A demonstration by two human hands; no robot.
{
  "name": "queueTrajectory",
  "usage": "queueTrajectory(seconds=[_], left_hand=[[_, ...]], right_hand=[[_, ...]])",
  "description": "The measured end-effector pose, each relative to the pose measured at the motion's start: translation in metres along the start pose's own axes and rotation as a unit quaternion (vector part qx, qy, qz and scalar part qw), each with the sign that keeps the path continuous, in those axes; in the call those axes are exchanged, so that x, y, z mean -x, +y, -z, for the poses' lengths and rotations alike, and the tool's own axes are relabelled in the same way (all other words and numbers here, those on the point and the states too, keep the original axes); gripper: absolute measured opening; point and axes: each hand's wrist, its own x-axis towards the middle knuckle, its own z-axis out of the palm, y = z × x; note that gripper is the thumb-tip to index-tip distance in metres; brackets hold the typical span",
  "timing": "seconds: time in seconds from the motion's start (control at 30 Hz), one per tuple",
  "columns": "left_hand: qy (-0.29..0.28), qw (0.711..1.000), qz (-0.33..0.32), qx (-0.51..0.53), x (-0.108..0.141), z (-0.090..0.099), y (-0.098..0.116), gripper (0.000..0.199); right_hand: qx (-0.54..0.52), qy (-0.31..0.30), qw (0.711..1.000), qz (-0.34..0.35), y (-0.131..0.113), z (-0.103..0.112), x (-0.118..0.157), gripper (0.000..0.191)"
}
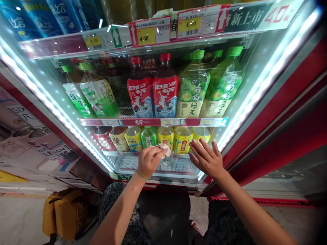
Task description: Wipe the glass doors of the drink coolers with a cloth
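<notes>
My left hand (148, 161) pinches a crumpled whitish tissue (165, 150) in front of the lower shelf of a lit drinks cooler. Behind the tissue stands a row of bottles, among them a yellow-labelled bottle (166, 135) and a green bottle (149, 136). To the right, my right hand (207, 157) has its fingers spread and holds nothing. It is near another yellow-labelled bottle (183, 140); whether it touches anything cannot be made out. A white wire rack (178, 165) lies below the row.
Red-labelled bottles (165, 97) and green tea bottles (192, 88) stand on the middle shelf, above a price strip (143, 122). A yellow backpack (66, 214) sits on the floor at the left. White boxes (51, 149) are stacked beside the cooler.
</notes>
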Motion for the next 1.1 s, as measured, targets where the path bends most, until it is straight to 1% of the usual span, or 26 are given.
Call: queueTrajectory(seconds=[0.07,0.1,0.13,0.17,0.2,0.27,0.3,0.33,0.37,0.4,0.47,0.5,0.53,0.57,0.6,0.67,0.7,0.73,0.83,0.87,0.9,0.93,0.97,1.03,1.07,1.1], left_hand=[[0.092,0.988,0.120,-0.031,-0.004,-0.004,0.003,0.038],[0.118,0.979,0.162,-0.039,-0.006,-0.008,0.007,0.039],[0.116,0.978,0.169,-0.034,-0.006,-0.011,0.013,0.039],[0.088,0.986,0.139,-0.020,-0.005,-0.014,0.019,0.037],[0.043,0.996,0.081,0.000,-0.003,-0.016,0.025,0.034],[-0.038,0.998,-0.034,0.028,-0.001,-0.018,0.032,0.030],[-0.050,0.997,-0.053,0.027,0.000,-0.017,0.033,0.030],[-0.039,0.998,-0.042,0.012,-0.001,-0.017,0.031,0.030],[-0.012,1.000,-0.005,-0.009,-0.003,-0.016,0.028,0.032],[0.028,0.998,0.046,-0.030,-0.006,-0.016,0.026,0.034],[0.103,0.982,0.145,-0.056,-0.009,-0.019,0.028,0.037],[0.120,0.977,0.168,-0.054,-0.009,-0.022,0.032,0.036],[0.113,0.979,0.165,-0.042,-0.008,-0.025,0.038,0.035],[0.081,0.988,0.132,-0.024,-0.007,-0.028,0.044,0.033],[0.036,0.996,0.083,-0.002,-0.005,-0.030,0.051,0.032],[-0.045,0.998,-0.005,0.038,-0.005,-0.032,0.058,0.033],[-0.056,0.997,-0.016,0.046,-0.007,-0.031,0.059,0.035],[-0.045,0.998,0.001,0.044,-0.011,-0.031,0.058,0.037],[0.064,0.990,0.125,0.002,-0.022,-0.030,0.055,0.040],[0.089,0.985,0.146,-0.007,-0.023,-0.032,0.056,0.039],[0.089,0.986,0.139,-0.005,-0.024,-0.033,0.058,0.037],[0.068,0.992,0.106,0.007,-0.024,-0.035,0.061,0.034],[0.031,0.998,0.055,0.025,-0.023,-0.036,0.064,0.030],[-0.042,0.997,-0.035,0.058,-0.026,-0.037,0.067,0.027],[-0.052,0.995,-0.050,0.062,-0.029,-0.037,0.067,0.029],[-0.037,0.997,-0.041,0.055,-0.034,-0.037,0.065,0.032]], right_hand=[[-0.003,-0.002,1.000,0.011,0.006,0.001,0.000,0.063],[-0.005,-0.001,1.000,0.017,0.008,0.001,0.000,0.061],[-0.007,0.000,1.000,0.023,0.010,0.002,0.000,0.060],[-0.010,0.001,1.000,0.028,0.011,0.002,0.000,0.060],[-0.012,0.002,0.999,0.031,0.012,0.003,0.001,0.061],[-0.012,0.003,1.000,0.022,0.015,0.007,0.005,0.065],[-0.009,0.002,1.000,0.014,0.016,0.008,0.008,0.065],[-0.004,0.002,1.000,0.005,0.017,0.010,0.011,0.065],[0.000,0.002,1.000,-0.002,0.018,0.012,0.014,0.065],[0.004,0.001,1.000,-0.009,0.019,0.014,0.017,0.065],[0.010,0.002,1.000,-0.024,0.020,0.016,0.021,0.068],[0.011,0.004,0.999,-0.031,0.020,0.017,0.022,0.071],[0.012,0.005,0.999,-0.037,0.020,0.017,0.024,0.073],[0.013,0.005,0.999,-0.041,0.021,0.018,0.025,0.075],[0.013,0.003,0.999,-0.042,0.021,0.018,0.026,0.075],[0.013,-0.003,0.999,-0.040,0.023,0.019,0.029,0.074],[0.015,-0.004,0.999,-0.042,0.024,0.019,0.030,0.072],[0.017,-0.002,0.999,-0.045,0.026,0.019,0.031,0.071],[0.026,0.005,0.998,-0.053,0.031,0.019,0.036,0.067],[0.028,0.006,0.998,-0.054,0.032,0.019,0.037,0.067],[0.029,0.007,0.998,-0.054,0.034,0.019,0.038,0.068],[0.029,0.008,0.998,-0.055,0.035,0.020,0.039,0.071],[0.029,0.010,0.998,-0.058,0.036,0.020,0.040,0.073],[0.029,0.014,0.997,-0.071,0.037,0.021,0.041,0.076],[0.030,0.015,0.997,-0.076,0.037,0.021,0.042,0.076],[0.032,0.014,0.996,-0.080,0.037,0.022,0.043,0.075]])
